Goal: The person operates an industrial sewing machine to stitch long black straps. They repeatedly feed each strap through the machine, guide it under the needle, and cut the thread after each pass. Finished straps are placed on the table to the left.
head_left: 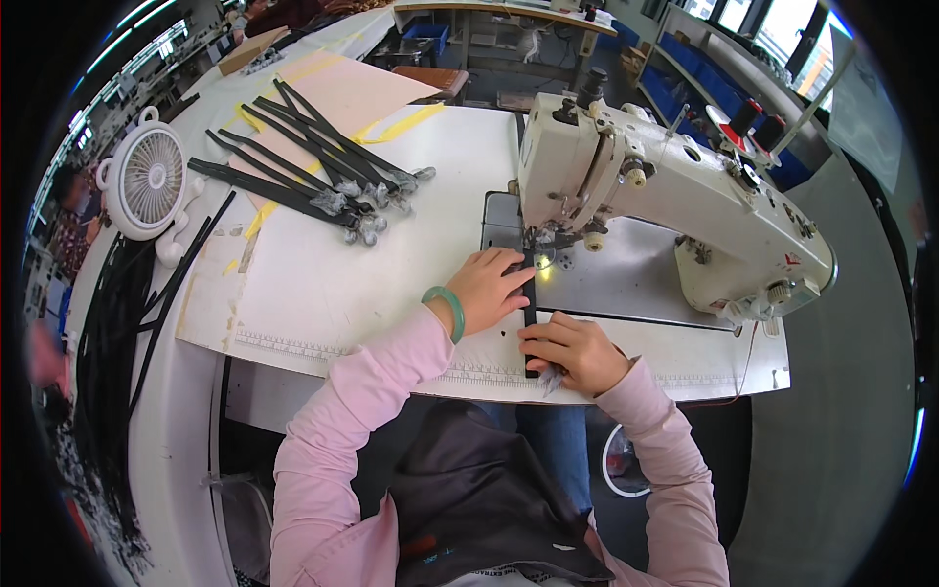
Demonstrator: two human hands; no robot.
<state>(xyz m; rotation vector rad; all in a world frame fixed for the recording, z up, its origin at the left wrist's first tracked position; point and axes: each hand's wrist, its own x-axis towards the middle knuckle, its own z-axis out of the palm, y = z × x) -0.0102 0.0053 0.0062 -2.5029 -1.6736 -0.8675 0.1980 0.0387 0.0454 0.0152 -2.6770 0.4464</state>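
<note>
A narrow black strap (530, 311) runs front to back on the white sewing table, its far part under the needle area of the sewing machine (611, 161). My left hand (484, 292) lies along the left side of the strap, fingers stretched out and touching it near the machine's lit stitching spot. Nearer the table's front edge, my right hand (579, 354) is closed on the strap's near end, fingers curled over it. A bit of clear plastic wrap (553, 379) sticks out below that hand. The right fingertips are partly hidden.
Several black straps with plastic-wrapped ends (313, 166) lie at the back left, over beige sheet material (342, 93) and yellow tape. A white fan (147, 176) stands at far left, above hanging black strips (108, 323). Thread spools (748, 117) stand behind the machine.
</note>
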